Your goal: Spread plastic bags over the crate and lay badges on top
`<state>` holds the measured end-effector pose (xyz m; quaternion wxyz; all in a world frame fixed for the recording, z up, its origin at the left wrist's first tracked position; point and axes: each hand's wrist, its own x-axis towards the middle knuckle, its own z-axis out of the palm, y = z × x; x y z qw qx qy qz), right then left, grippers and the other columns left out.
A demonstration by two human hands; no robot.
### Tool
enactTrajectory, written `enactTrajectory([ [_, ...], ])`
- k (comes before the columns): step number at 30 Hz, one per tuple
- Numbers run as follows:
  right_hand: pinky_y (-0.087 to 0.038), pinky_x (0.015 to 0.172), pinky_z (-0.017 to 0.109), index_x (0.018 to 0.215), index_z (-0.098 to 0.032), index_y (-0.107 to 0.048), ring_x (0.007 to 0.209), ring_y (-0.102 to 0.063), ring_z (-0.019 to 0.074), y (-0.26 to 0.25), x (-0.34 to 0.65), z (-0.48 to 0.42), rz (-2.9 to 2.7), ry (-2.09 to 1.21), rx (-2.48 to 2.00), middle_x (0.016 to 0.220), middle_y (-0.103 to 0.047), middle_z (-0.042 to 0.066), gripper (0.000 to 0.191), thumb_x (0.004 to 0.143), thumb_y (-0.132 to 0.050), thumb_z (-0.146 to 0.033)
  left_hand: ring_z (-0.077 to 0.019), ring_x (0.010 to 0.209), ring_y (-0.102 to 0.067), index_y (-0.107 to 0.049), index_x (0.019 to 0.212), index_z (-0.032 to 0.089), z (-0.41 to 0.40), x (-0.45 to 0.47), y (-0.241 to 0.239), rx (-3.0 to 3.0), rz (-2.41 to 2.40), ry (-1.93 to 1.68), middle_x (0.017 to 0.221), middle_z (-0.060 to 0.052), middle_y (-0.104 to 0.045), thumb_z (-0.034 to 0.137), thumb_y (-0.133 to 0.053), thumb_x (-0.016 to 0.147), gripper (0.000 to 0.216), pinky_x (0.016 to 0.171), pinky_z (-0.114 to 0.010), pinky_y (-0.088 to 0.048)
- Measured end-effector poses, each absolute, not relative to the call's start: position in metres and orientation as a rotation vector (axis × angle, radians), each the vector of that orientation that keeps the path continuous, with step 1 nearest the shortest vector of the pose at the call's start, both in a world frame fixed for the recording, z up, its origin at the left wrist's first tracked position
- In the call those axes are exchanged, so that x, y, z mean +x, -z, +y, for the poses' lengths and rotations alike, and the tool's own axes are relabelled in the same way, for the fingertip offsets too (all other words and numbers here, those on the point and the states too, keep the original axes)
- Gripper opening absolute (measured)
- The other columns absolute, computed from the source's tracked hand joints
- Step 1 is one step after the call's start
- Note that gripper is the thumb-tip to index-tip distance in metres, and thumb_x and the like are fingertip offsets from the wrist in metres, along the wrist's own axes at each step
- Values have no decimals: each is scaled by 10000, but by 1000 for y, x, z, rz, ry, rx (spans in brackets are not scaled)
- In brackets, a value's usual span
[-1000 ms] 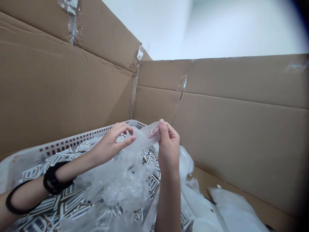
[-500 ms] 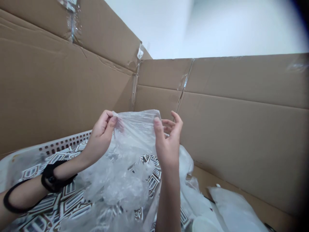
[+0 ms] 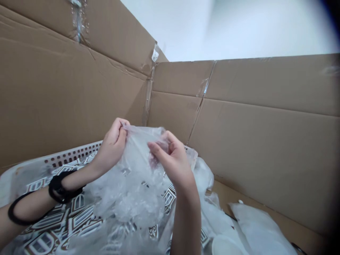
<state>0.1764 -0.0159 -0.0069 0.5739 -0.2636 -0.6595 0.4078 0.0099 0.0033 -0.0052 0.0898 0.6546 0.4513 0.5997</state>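
Observation:
A clear plastic bag [image 3: 138, 156] is held up between both hands above a white perforated basket [image 3: 74, 156]. My left hand [image 3: 113, 145] pinches the bag's top left edge, fingers closed. My right hand [image 3: 172, 161] grips the bag's right side, with fingers curled into the film near its top. More crumpled clear plastic [image 3: 132, 209] hangs and piles below the hands. The basket holds a brown and white patterned cloth [image 3: 53, 219]. Two black bands [image 3: 57, 191] sit on my left wrist and forearm.
Tall taped cardboard walls [image 3: 252, 141] enclose the space on the left, back and right. White plastic bags [image 3: 255, 230] and a white round lid-like thing [image 3: 224, 246] lie on the cardboard floor at the lower right.
The bag was first stretched between the hands, then spread wide. Now my right hand has moved left and closed into the film, narrowing the bag's top. My left hand rose slightly.

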Motion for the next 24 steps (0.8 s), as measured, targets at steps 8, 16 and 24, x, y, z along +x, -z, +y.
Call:
enactTrajectory([
  [8, -204, 322, 166, 698, -220, -460, 322, -299, 47, 13, 202, 7, -1249, -810, -880, 397, -334, -123, 253, 751, -647, -384, -122, 566, -467, -432, 1237, 206, 19, 0, 12, 2051, 1392, -1613, 903, -37, -582, 403, -316, 962, 358, 545, -274, -394],
  [16, -504, 477, 212, 1366, -178, -298, 562, -653, 145, 51, 246, 52, -890, -1028, -938, 675, -590, -32, 686, 744, -585, -209, -326, 1280, -380, -456, 1335, 182, 23, 21, 58, 2600, 1253, -515, 1359, -123, -492, 321, -507, 829, 527, 1063, -519, -292],
  [24, -312, 1105, 423, 1491, -193, -211, 1366, -340, 286, 57, 228, 63, -1151, -664, -1172, 1529, -285, 113, 808, 783, -571, -344, -203, 872, -587, -570, 833, 181, 39, 16, 55, 2372, 1174, -855, 879, -57, -638, 333, -450, 866, 197, 816, -371, -461],
])
